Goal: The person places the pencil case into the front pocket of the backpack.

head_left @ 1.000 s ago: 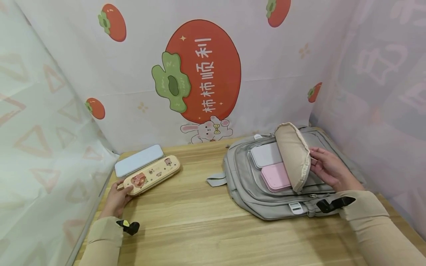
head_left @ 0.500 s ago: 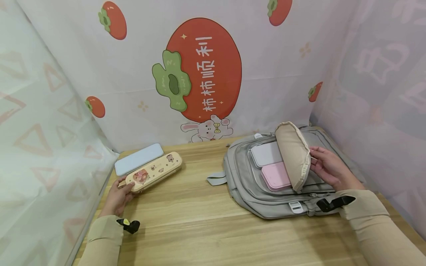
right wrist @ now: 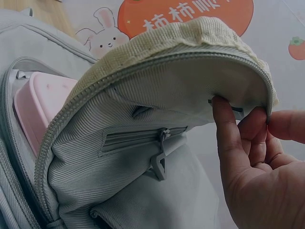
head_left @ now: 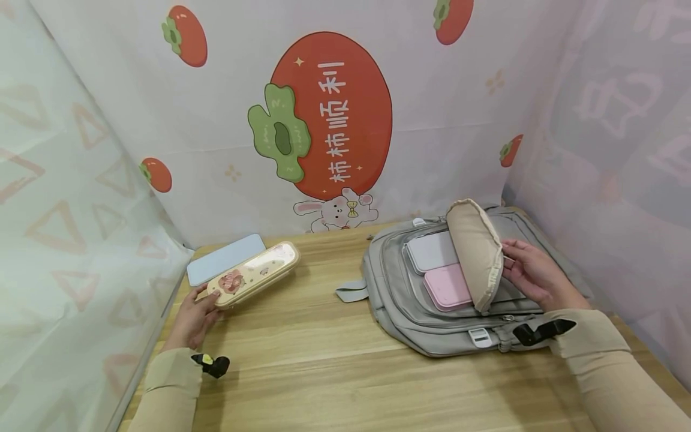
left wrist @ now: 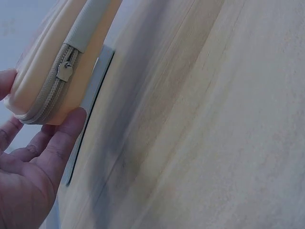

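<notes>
My left hand (head_left: 192, 315) holds one end of a cream pencil case (head_left: 254, 275) printed with cartoon bears, thumb on top and fingers beneath. In the left wrist view the zipped end of the pencil case (left wrist: 59, 71) is tilted up above the table. My right hand (head_left: 534, 273) pinches the edge of the beige-lined pocket flap (head_left: 475, 255) of a grey backpack (head_left: 421, 330) and keeps it folded back. The right wrist view shows thumb and fingers at the zipper edge of the flap (right wrist: 157, 86). Inside the pocket lie a white case (head_left: 433, 251) and a pink case (head_left: 448, 286).
A pale blue flat case (head_left: 227, 258) lies on the wooden table (head_left: 324, 372) behind the pencil case. A loop strap (head_left: 352, 291) sticks out from the backpack's left end. Printed cloth walls (head_left: 432, 120) rise at the back and both sides.
My left hand has lifted the pencil case and shifted it slightly to the right, its far end rising. My right hand and the flap have stayed in place.
</notes>
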`<state>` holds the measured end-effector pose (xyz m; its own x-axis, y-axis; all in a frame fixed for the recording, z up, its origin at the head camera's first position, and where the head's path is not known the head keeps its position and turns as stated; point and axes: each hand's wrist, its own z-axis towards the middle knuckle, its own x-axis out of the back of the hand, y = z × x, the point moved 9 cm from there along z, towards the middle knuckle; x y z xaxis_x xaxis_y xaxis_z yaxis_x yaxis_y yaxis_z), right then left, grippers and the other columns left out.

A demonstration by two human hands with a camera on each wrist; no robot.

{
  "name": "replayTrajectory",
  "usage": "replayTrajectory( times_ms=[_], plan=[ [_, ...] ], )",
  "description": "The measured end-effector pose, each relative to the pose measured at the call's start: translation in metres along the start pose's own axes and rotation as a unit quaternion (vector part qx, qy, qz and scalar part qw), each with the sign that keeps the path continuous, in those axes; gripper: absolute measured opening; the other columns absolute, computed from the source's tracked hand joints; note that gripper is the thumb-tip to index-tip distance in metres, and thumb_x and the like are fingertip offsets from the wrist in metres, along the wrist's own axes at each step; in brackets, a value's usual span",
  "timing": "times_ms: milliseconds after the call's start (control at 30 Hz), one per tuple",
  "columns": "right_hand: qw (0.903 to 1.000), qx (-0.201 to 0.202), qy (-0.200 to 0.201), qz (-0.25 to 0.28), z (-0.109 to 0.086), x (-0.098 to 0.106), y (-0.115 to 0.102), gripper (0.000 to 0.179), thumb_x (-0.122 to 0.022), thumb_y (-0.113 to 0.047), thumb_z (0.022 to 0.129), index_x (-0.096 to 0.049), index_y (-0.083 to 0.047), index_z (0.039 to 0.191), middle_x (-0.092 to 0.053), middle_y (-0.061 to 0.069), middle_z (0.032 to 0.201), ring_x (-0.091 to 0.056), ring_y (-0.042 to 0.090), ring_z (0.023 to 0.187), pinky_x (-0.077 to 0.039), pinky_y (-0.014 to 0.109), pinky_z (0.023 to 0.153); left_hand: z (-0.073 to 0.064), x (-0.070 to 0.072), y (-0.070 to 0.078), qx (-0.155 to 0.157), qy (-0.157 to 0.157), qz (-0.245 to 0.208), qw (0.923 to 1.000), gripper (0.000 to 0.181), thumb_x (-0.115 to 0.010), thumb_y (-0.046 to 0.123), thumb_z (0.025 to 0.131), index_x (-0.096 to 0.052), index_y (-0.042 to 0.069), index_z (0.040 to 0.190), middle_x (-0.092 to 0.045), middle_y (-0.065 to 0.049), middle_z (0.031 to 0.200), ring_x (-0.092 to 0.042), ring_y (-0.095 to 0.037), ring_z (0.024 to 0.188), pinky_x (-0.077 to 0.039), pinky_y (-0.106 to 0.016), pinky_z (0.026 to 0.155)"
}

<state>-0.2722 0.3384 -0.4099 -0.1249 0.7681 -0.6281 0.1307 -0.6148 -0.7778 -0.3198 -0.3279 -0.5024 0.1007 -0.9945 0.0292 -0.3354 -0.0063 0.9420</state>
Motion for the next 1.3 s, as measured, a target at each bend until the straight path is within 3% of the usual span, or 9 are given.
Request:
replayTrajectory(
  times_ms=[100,300,500,667,1300],
  plan=[
    [1.0,-0.001,-0.004,0.002,0.0,-0.001,0.0,0.03,-0.036,0.001,0.111,-0.065,-0.002,0.106,-0.071,0.011,0.103,-0.071,0.021,0.093,-0.059,0.032,0.079,0.001,-0.003,0.002,-0.007,-0.006,-0.002,1.0,0.07,-0.05,0.021,0.111,-0.008,0.004,0.163,-0.037,-0.02,0.147,-0.064,0.0,0.092,-0.056,-0.028,0.089],
    [0.9999,0.002,-0.011,0.004,0.0,-0.003,0.0,0.032,-0.035,0.001,0.111,-0.066,-0.001,0.106,-0.071,0.011,0.103,-0.071,0.021,0.093,-0.059,0.032,0.079,0.001,-0.011,0.008,-0.022,-0.016,-0.008,0.9996,0.063,-0.05,0.019,0.111,-0.014,0.003,0.16,-0.042,-0.013,0.139,-0.063,-0.002,0.093,-0.057,-0.027,0.087],
    [0.9999,0.003,-0.011,-0.004,-0.001,-0.003,0.0,0.032,-0.035,0.001,0.111,-0.067,-0.002,0.106,-0.071,0.011,0.103,-0.071,0.02,0.093,-0.059,0.032,0.079,0.002,-0.018,0.013,-0.029,-0.025,0.01,0.9992,0.066,-0.047,0.02,0.112,-0.009,0.001,0.162,-0.028,-0.021,0.153,-0.061,0.0,0.093,-0.056,-0.026,0.088],
    [0.9999,0.004,-0.008,-0.008,-0.001,-0.003,0.0,0.031,-0.036,0.001,0.111,-0.067,-0.002,0.107,-0.071,0.01,0.103,-0.071,0.02,0.093,-0.059,0.032,0.079,0.003,-0.023,0.017,-0.027,-0.032,0.018,0.9989,0.066,-0.045,0.02,0.112,-0.007,0.001,0.163,-0.026,-0.022,0.156,-0.061,0.0,0.093,-0.056,-0.025,0.087],
    [0.9998,0.008,-0.017,0.009,-0.001,-0.002,0.002,0.029,-0.038,0.001,0.111,-0.066,-0.002,0.107,-0.071,0.011,0.104,-0.071,0.021,0.095,-0.058,0.031,0.081,0.001,-0.055,0.034,-0.046,-0.044,0.038,0.9972,0.06,-0.047,0.02,0.112,-0.018,-0.002,0.16,-0.042,-0.015,0.138,-0.061,-0.002,0.089,-0.057,-0.025,0.081]
  ],
)
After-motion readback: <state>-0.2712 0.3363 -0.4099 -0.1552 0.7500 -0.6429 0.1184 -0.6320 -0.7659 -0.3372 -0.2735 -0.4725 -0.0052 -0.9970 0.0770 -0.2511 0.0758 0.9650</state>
